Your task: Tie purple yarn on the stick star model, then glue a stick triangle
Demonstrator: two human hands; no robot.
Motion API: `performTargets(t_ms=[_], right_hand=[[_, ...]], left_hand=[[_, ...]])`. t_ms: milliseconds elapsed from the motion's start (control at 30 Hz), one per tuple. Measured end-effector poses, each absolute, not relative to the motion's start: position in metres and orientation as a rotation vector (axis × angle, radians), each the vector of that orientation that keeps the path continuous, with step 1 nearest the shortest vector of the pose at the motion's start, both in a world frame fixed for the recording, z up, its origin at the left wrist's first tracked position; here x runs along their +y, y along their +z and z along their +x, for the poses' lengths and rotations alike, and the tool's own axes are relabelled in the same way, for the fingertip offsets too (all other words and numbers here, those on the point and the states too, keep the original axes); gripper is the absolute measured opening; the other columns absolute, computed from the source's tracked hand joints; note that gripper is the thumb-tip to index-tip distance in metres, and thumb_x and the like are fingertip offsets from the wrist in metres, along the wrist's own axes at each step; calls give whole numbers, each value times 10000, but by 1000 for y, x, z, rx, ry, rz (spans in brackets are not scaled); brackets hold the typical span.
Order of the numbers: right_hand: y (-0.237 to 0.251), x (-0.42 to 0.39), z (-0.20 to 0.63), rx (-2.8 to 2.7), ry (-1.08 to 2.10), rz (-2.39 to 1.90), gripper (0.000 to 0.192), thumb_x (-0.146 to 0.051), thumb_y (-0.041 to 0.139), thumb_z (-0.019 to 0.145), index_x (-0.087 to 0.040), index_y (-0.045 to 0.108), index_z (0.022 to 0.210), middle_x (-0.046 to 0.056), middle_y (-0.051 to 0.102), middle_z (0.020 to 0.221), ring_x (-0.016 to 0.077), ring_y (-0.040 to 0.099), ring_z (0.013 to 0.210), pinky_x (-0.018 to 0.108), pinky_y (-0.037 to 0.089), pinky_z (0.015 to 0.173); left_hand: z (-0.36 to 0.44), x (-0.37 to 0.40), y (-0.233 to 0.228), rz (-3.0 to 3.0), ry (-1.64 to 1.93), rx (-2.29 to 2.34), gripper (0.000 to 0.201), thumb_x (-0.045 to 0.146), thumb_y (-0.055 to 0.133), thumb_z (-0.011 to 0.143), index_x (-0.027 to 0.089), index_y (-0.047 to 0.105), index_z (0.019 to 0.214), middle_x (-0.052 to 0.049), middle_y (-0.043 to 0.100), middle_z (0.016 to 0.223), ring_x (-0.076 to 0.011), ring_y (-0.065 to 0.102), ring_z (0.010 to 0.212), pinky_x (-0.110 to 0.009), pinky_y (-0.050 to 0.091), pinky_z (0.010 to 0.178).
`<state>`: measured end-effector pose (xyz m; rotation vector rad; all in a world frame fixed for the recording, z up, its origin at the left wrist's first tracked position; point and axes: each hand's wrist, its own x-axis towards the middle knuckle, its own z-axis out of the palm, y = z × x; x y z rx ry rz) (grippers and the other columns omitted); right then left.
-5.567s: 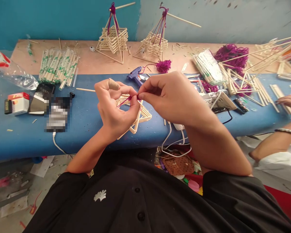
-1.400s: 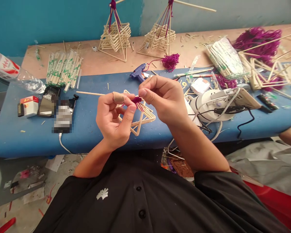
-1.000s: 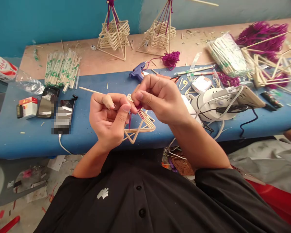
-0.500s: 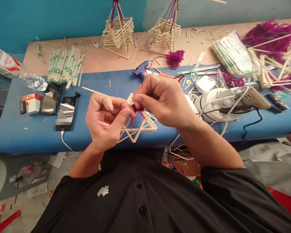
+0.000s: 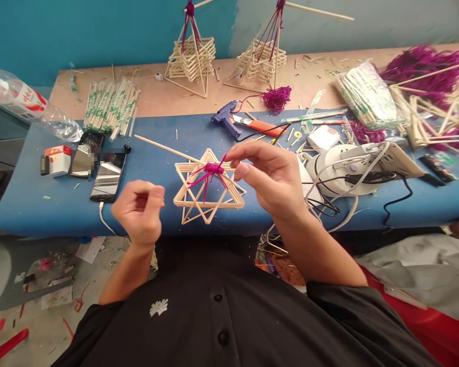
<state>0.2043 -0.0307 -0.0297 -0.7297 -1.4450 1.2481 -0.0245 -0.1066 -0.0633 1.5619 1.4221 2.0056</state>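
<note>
A star-shaped frame of thin wooden sticks [image 5: 210,205] stands on the blue table cover in front of me. At its top, purple yarn [image 5: 213,169] is knotted where a long stick [image 5: 164,148] crosses, with loose strands hanging down. My right hand [image 5: 270,176] is just right of the knot, fingers curled but apart, the fingertips near an upright yarn end. To the left of the frame, clear of it, my left hand [image 5: 139,211] is closed, thumb pressed against the index finger. Whatever may be between those fingers is hidden.
Behind the frame lie a blue glue gun [image 5: 225,120], an orange-handled tool [image 5: 260,126] and a purple yarn bundle [image 5: 277,99]. Two stick structures [image 5: 191,58] stand at the back. Phones [image 5: 109,176] lie left; a white device with cables [image 5: 342,168] stands right.
Both hands have parted from the yarn knot: my left hand has moved left and down, my right hand slightly right and down. The knot and frame are now uncovered.
</note>
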Motion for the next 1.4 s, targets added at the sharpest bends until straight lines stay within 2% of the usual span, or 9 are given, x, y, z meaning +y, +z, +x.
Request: performTargets(t_ms=[67, 133, 233, 367, 500, 767, 1067, 1233, 1400], right_hand=[[-25, -35, 198, -1484, 1206, -706, 221, -383, 862, 874, -195, 812, 979, 33, 769, 965, 114, 705, 876, 213, 589, 705], [-21, -35, 192, -1504, 1183, -673, 162, -340, 854, 877, -196, 805, 930, 30, 764, 946, 114, 706, 883, 226, 598, 740], [-22, -33, 187, -1529, 1124, -665, 118, -313, 832, 890, -204, 788, 879, 24, 737, 916, 117, 687, 868, 245, 600, 745], [-24, -35, 186, -1539, 1043, -685, 116, -315, 828, 891, -214, 786, 855, 28, 734, 899, 132, 689, 863, 276, 610, 753], [-23, -39, 185, -1519, 1031, -656, 48, -269, 834, 884, -228, 813, 870, 24, 750, 902, 128, 699, 859, 275, 609, 757], [-28, -33, 192, -1596, 943, -597, 78, -262, 876, 835, -277, 858, 910, 26, 779, 950, 152, 722, 881, 317, 632, 787], [-33, -23, 194, -1718, 854, -402, 156, -222, 865, 858, -320, 864, 979, 20, 806, 1274, 175, 777, 1039, 377, 667, 931], [-37, -20, 194, -1710, 819, -308, 331, -152, 872, 843, -357, 861, 1103, 8, 829, 1225, 201, 792, 1111, 385, 662, 966], [-38, -19, 190, -1675, 704, -305, 281, -156, 858, 858, -346, 872, 1064, 14, 849, 1110, 191, 804, 985, 367, 666, 887]], left_hand=[[-13, -116, -66, 1641, 1728, 1514, 238, 306, 789, 975, 192, 761, 768, 40, 623, 614, -76, 528, 521, -221, 400, 499], [1, -121, -63, 1698, 1622, 1559, 128, 281, 800, 968, 205, 841, 873, 33, 656, 635, -79, 536, 543, -222, 408, 518], [17, -119, -56, 1814, 1673, 1595, 137, 230, 801, 969, 220, 867, 1089, 28, 724, 711, -77, 550, 554, -221, 436, 537], [22, -110, -47, 2026, 1711, 1641, 160, 244, 806, 979, 248, 859, 1130, -17, 823, 900, -140, 698, 766, -275, 546, 719], [27, -103, -46, 2013, 1849, 1612, 199, 240, 839, 958, 259, 844, 1156, -17, 841, 969, -147, 728, 807, -275, 562, 719], [28, -86, -35, 2010, 1854, 1562, 80, 253, 763, 1016, 242, 842, 1012, -5, 817, 894, -131, 705, 756, -267, 556, 702], [16, -84, 1, 2363, 1487, 1614, 155, 194, 696, 1004, 214, 795, 886, -9, 780, 796, -153, 681, 708, -297, 508, 686], [6, -77, 19, 2487, 1205, 1571, 249, 246, 691, 997, 243, 731, 751, 2, 726, 728, -157, 638, 641, -320, 421, 589], [-3, -69, 31, 2501, 1016, 1472, 286, 207, 689, 966, 251, 679, 684, 25, 661, 655, -147, 596, 576, -333, 378, 550]])
